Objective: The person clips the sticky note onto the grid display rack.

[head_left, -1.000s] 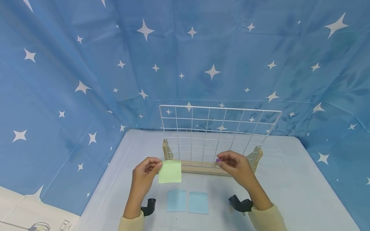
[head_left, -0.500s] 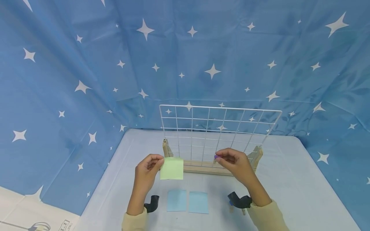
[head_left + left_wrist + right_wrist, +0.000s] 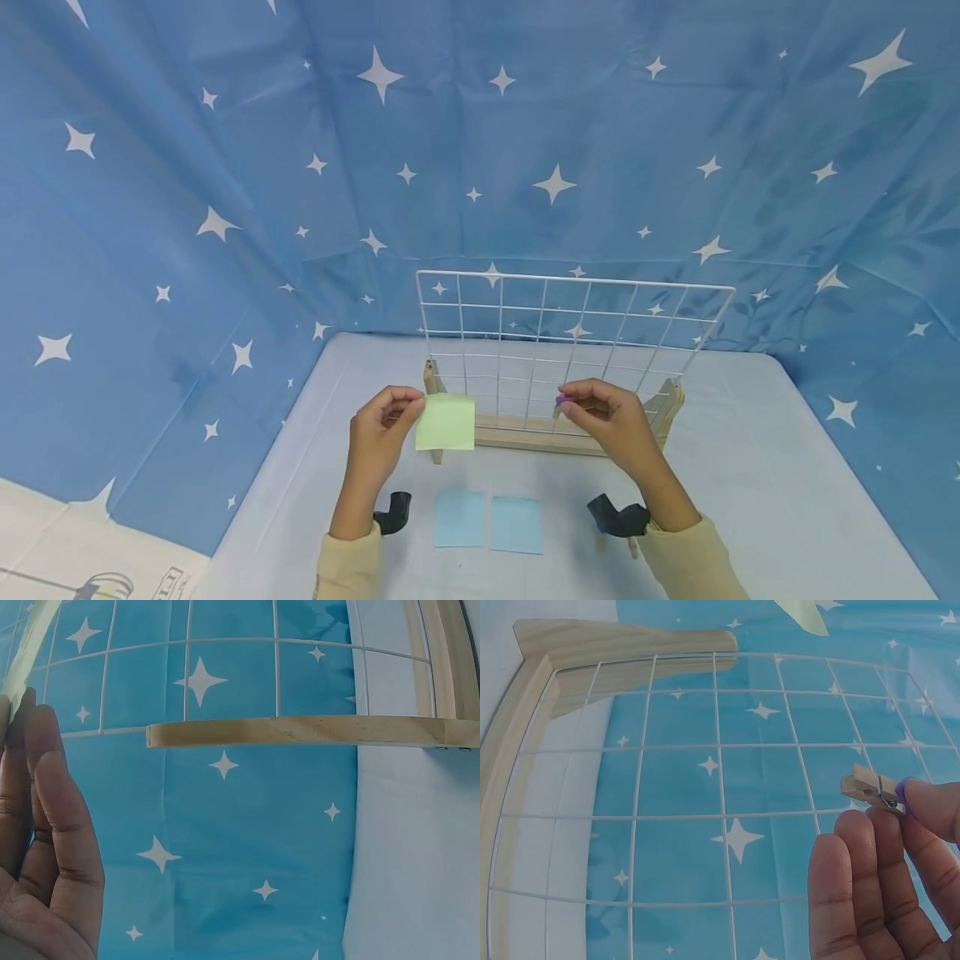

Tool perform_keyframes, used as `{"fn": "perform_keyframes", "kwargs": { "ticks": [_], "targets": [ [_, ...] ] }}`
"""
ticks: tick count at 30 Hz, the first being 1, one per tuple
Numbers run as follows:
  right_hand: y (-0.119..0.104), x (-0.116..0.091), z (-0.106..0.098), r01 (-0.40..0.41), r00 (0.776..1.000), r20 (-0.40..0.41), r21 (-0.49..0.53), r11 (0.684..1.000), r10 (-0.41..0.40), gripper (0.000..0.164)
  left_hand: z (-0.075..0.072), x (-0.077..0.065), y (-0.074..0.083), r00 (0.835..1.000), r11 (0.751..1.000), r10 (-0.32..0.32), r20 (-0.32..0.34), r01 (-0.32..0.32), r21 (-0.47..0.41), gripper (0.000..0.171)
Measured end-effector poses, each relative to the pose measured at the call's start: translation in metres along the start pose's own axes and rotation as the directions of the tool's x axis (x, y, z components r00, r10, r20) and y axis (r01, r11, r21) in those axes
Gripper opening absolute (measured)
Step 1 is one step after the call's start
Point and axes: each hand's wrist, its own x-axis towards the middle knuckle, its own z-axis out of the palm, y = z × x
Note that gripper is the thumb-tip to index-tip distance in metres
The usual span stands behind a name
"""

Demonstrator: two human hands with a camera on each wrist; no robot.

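A pale green sticky note [image 3: 446, 422] hangs from my left hand [image 3: 382, 429], pinched by its upper left corner between thumb and fingers. In the left wrist view the note [image 3: 31, 645] shows edge-on above the fingertips. My right hand [image 3: 617, 423] pinches a small wooden clothespin [image 3: 866, 786] with a purple piece on it; its wooden end points away from the fingers. Both hands are raised in front of a white wire grid [image 3: 573, 310], which stands upright in a wooden base [image 3: 525, 437]. The note is in front of the grid's lower left.
Two light blue sticky notes [image 3: 460, 519] lie side by side on the white table [image 3: 300, 500]. More clothespins [image 3: 601, 542] lie near the right wrist, partly hidden by a black wrist mount [image 3: 618, 517]. A blue star-patterned curtain [image 3: 480, 125] hangs behind the table.
My left hand has risen and shifted slightly right with the green sticky note. The right hand has moved up a little with the clothespin. Both hands keep their hold.
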Motion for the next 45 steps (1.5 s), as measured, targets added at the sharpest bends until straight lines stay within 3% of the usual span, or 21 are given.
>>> {"fn": "perform_keyframes", "kwargs": {
  "ticks": [10,27,38,45],
  "targets": [
    [-0.003,0.006,0.005,0.025,1.0,0.011,0.031,0.999,-0.025,0.015,0.0,0.003,0.009,1.0,0.999,0.003,0.017,-0.002,-0.054,0.012],
    [-0.011,0.015,0.002,0.045,0.999,0.019,-0.003,0.999,-0.045,0.014,0.005,0.008,0.016,0.999,0.994,0.039,0.025,-0.036,-0.101,0.014],
    [-0.012,0.019,-0.004,0.075,0.997,-0.009,-0.012,0.997,-0.075,0.014,0.009,0.013,0.018,0.995,0.981,0.103,0.017,-0.098,-0.17,0.012],
    [-0.014,0.024,-0.006,0.093,0.996,0.013,0.002,0.996,-0.093,0.015,0.01,0.016,0.022,0.995,0.981,0.094,0.024,-0.088,-0.17,0.013]
  ]
}}
